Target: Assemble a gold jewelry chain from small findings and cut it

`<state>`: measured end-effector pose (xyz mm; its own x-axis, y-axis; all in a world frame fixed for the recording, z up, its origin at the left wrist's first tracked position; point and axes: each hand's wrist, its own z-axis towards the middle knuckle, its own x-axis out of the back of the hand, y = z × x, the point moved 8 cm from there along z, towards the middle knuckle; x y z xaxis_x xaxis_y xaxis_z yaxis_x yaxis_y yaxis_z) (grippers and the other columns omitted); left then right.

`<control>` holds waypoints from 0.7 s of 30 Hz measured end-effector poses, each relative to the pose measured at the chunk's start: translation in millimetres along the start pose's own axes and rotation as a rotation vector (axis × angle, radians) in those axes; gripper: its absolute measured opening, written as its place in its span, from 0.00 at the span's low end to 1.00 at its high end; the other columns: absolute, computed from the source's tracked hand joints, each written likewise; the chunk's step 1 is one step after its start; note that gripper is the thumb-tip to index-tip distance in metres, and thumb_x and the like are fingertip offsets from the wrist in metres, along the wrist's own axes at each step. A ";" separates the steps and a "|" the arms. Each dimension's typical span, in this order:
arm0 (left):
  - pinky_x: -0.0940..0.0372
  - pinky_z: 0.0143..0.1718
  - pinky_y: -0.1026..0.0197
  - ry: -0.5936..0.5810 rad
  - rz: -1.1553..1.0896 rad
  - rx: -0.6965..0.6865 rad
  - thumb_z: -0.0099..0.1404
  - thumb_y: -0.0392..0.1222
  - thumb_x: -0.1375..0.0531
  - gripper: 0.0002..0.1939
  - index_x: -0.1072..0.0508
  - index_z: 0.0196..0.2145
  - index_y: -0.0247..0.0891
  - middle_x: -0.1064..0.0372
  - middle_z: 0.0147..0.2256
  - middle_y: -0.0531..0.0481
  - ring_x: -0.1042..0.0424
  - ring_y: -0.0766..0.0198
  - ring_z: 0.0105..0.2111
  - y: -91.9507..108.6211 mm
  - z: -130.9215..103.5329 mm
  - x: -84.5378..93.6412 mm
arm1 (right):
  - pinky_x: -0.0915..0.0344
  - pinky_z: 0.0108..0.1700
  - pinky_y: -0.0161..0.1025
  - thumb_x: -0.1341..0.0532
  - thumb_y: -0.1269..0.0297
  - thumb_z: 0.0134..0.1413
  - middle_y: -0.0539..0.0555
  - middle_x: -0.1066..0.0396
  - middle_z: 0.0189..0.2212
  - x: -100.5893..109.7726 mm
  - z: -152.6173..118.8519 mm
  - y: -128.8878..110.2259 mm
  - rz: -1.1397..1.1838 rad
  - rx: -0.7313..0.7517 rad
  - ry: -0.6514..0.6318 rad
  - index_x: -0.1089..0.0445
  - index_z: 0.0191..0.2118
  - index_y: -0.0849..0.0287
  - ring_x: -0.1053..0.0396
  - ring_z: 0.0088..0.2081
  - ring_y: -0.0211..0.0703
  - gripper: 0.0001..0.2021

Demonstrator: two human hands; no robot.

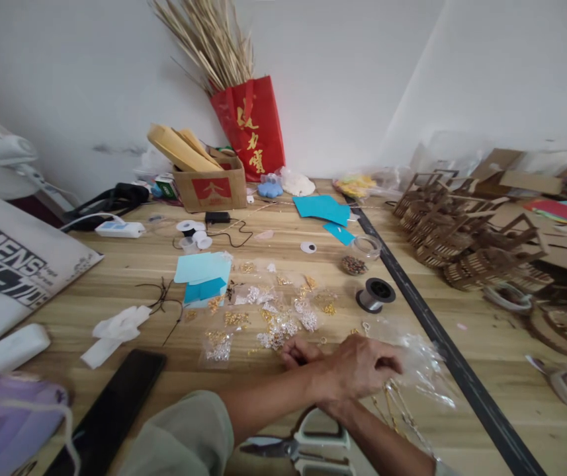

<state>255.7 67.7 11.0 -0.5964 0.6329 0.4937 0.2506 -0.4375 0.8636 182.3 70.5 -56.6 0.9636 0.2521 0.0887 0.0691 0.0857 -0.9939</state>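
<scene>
My forearms cross over the table, the left one on top. My left hand [362, 365] reaches to the right, its fingers curled beside a clear plastic bag [425, 370] and above some gold chains [396, 406]; what it pinches, if anything, is hidden. From beneath it, my right hand [300, 350] points left with fingers closed, at the edge of a pile of silvery jewellery pieces [280, 328]. Its grip is too small to make out. Small bags of gold findings [236, 318] and silver findings [218, 345] lie left of it. Scissors [298, 448] rest under my arms.
A wire spool [375, 295] and a dish of beads [354, 265] stand at the right, before a black strip [427, 314] and several wooden baskets [462, 231]. Blue cards [204, 271], a black phone [114, 403] and a white cloth [117, 334] lie left. Behind stands a red bag [268, 125].
</scene>
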 end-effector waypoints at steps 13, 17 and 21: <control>0.34 0.34 0.64 -0.019 -0.096 0.064 0.58 0.33 0.41 0.07 0.32 0.37 0.37 0.26 0.29 0.52 0.26 0.64 0.30 -1.8 22.9 -2.3 | 0.52 0.24 0.33 0.44 0.61 0.54 0.46 0.45 0.21 -6.2 -0.2 -16.4 0.009 -0.073 -0.061 0.40 0.27 0.56 0.49 0.23 0.36 0.08; 0.34 0.37 0.64 -0.060 -0.102 0.035 0.59 0.32 0.44 0.08 0.33 0.38 0.37 0.24 0.30 0.51 0.25 0.64 0.32 1.5 24.3 -5.3 | 0.52 0.24 0.33 0.44 0.60 0.55 0.45 0.47 0.22 -5.5 -0.9 -19.6 0.017 -0.085 -0.068 0.41 0.28 0.56 0.50 0.24 0.36 0.08; 0.34 0.37 0.64 -0.103 -0.003 -0.003 0.60 0.31 0.45 0.11 0.33 0.42 0.36 0.24 0.32 0.49 0.25 0.63 0.33 9.7 24.9 -9.3 | 0.51 0.24 0.33 0.44 0.60 0.56 0.46 0.46 0.22 -4.9 -2.9 -17.1 0.002 -0.087 -0.090 0.41 0.28 0.56 0.48 0.24 0.36 0.09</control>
<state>282.7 73.5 17.3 -0.5155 0.6964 0.4992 0.2469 -0.4372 0.8648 177.2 65.0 -40.2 0.9370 0.3380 0.0882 0.0931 0.0018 -0.9957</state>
